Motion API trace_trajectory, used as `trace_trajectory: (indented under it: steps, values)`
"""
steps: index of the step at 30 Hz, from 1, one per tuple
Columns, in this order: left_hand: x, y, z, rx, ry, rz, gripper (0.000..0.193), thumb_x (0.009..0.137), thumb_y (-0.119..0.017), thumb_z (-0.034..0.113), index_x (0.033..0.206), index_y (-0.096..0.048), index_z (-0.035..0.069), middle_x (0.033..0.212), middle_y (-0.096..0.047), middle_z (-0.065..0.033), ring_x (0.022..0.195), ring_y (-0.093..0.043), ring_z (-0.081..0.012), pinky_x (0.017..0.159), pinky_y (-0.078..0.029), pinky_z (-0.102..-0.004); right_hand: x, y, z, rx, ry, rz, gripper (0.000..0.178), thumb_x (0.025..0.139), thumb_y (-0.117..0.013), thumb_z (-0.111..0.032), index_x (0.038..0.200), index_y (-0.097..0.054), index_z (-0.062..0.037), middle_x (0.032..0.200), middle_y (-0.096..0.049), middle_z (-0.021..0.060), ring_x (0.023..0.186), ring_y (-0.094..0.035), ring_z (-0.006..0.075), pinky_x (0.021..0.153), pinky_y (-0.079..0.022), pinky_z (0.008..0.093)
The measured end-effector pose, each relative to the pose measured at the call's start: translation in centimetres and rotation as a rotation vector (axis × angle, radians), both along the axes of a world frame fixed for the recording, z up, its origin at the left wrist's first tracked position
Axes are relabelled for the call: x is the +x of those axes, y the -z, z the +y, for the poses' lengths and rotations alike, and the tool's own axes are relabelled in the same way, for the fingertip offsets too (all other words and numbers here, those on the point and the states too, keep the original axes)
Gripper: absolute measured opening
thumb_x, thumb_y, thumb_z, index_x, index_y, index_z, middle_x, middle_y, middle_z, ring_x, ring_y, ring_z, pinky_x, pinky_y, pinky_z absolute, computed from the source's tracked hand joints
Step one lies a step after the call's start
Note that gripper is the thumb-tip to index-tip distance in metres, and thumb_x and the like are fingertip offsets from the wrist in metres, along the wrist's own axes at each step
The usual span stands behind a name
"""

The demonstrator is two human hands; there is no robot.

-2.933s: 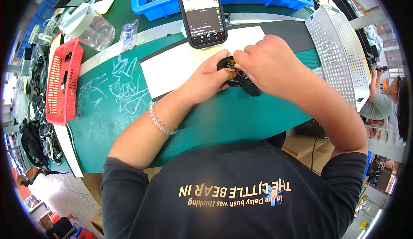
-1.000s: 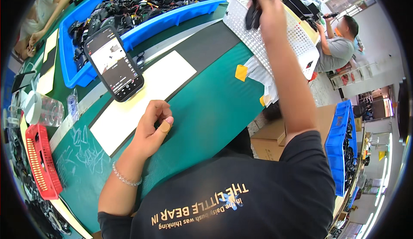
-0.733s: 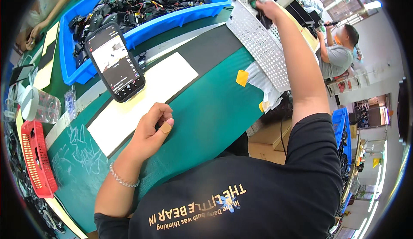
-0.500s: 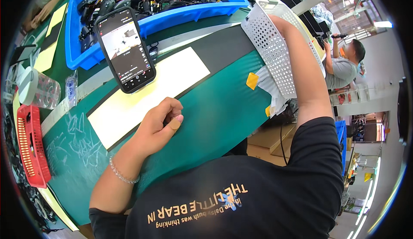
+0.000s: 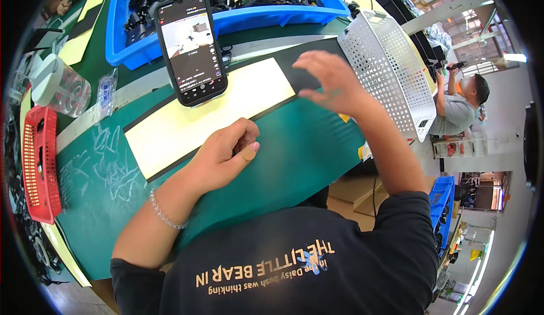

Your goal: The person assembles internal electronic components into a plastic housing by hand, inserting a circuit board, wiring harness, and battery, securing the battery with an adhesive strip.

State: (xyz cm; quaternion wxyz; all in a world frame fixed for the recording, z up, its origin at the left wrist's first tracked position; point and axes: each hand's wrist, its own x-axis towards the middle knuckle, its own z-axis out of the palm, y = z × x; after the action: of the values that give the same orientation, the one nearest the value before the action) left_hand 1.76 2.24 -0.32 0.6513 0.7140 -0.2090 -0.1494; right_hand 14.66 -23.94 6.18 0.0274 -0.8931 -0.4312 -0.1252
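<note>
A: Right hand [image 5: 331, 82], quick?
B: Grip wide, fingers and thumb spread, nothing in it. It's over the dark mat [image 5: 309, 49], a bit blurred.
A: Nearest thing?
B: White perforated basket [image 5: 377, 68], at its 3 o'clock. A gap shows between them. The basket's contents can't be made out from here.
A: Left hand [image 5: 224, 152]?
B: Fingers curled loosely, tan plaster [image 5: 248, 153] on the thumb. No object visible in that grip, but the palm is hidden, so can't tell how closed it is. Clear bead bracelet [image 5: 162, 210] on the wrist.
A: Around it?
B: Pale yellow sheet [image 5: 170, 136] just beside it at 12 o'clock, lying on the mat, on the green desk [image 5: 300, 150]. Phone [image 5: 190, 51] propped up, screen lit, between 11 and 12.
A: Further out from that hand?
B: Blue tray [image 5: 277, 19] of dark parts at 12, lidded clear jug [image 5: 65, 88] at 10, red basket [image 5: 51, 184] at 9.
A: Anyone else?
B: Person in grey [image 5: 453, 114], past the white basket, roughly 3 o'clock.
</note>
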Motion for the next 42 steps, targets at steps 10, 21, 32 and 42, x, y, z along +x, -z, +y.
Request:
trace_trajectory:
  steps: [10, 21, 32, 42]
  values:
    - [-0.5, -0.3, -0.6, 0.009, -0.063, -0.146, 0.015, 0.092, -0.053, 0.016, 0.094, -0.049, 0.002, 0.074, -0.046, -0.0026, 0.067, -0.041, -0.0109, 0.061, -0.038, -0.027, -2.3, 3.6, 1.5, -0.081, -0.296, 0.029, 0.012, 0.074, -0.053, -0.006, 0.087, -0.053, -0.0069, 0.079, -0.051, 0.0074, 0.077, -0.054, 0.0272, 0.065, -0.043, 0.0381]
    - [-1.1, -0.1, -0.6, 0.365, -0.289, -0.634, 0.02, 0.08, -0.058, 0.009, 0.096, -0.051, 0.001, 0.093, -0.055, -0.0129, 0.085, -0.053, -0.0273, 0.072, -0.043, -0.0383, -2.2, 2.3, 2.8, -0.201, -0.243, 0.078, 0.028, 0.079, -0.063, -0.016, 0.103, -0.055, -0.0025, 0.1, -0.057, 0.0118, 0.098, -0.055, 0.0289, 0.082, -0.045, 0.0384]
    - [-1.6, 0.6, -0.9, 0.701, -0.287, -0.756, 0.033, 0.068, -0.058, 0.001, 0.101, -0.053, 0.002, 0.111, -0.052, -0.0145, 0.109, -0.048, -0.0297, 0.091, -0.037, -0.0409, 5.0, 6.4, 6.4, 0.113, 0.141, 0.176, 0.036, 0.078, -0.069, -0.037, 0.098, -0.059, -0.008, 0.095, -0.058, 0.006, 0.096, -0.055, 0.0255, 0.083, -0.044, 0.0357]
    - [-1.2, 0.8, -0.6, 0.691, -0.305, -0.762, 0.038, 0.063, -0.057, -0.003, 0.1, -0.053, 0.003, 0.111, -0.051, -0.0151, 0.109, -0.047, -0.0307, 0.092, -0.037, -0.0416, 5.5, 4.6, 5.7, 0.186, 0.111, 0.568, 0.023, 0.079, -0.069, -0.009, 0.098, -0.056, -0.004, 0.088, -0.05, 0.0029, 0.083, -0.048, 0.0139, 0.077, -0.042, 0.027]
